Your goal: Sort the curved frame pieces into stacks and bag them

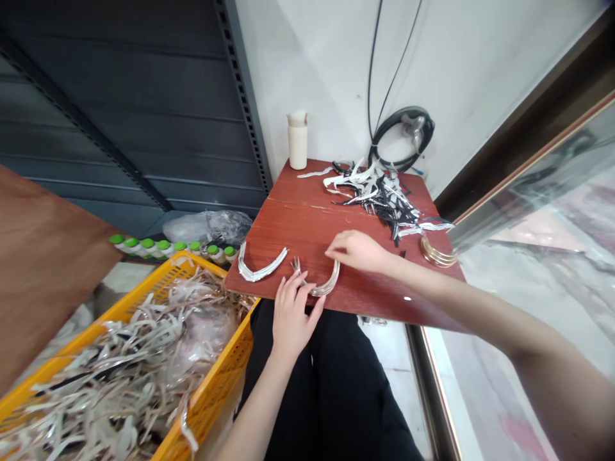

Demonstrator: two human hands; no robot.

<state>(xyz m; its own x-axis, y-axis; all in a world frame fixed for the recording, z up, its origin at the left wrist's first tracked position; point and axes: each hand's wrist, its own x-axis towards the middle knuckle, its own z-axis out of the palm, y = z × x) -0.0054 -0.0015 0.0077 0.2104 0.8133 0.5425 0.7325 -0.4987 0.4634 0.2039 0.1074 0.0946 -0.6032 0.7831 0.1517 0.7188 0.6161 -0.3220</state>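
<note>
A U-shaped bundle of thin, shiny curved metal bands (331, 282) lies near the front edge of the reddish-brown table (288, 218). My right hand (358, 251) pinches its right end between thumb and fingers. Spread over the bundle's left side and bottom, the fingers of my left hand (295, 314) rest on it and partly cover it. Just left of that is a second U-shaped bundle, white and silvery (259, 272), untouched. Gold-coloured curved bands (438, 255) sit at the table's right edge, beyond my right forearm.
A heap of black and white strips (384, 198) covers the table's back right, near a coiled black cable (401, 137). A white bottle (298, 141) stands at the back left corner. Left of the table is a yellow crate (218, 371) full of strips; green-capped bottles (164, 247) stand behind it.
</note>
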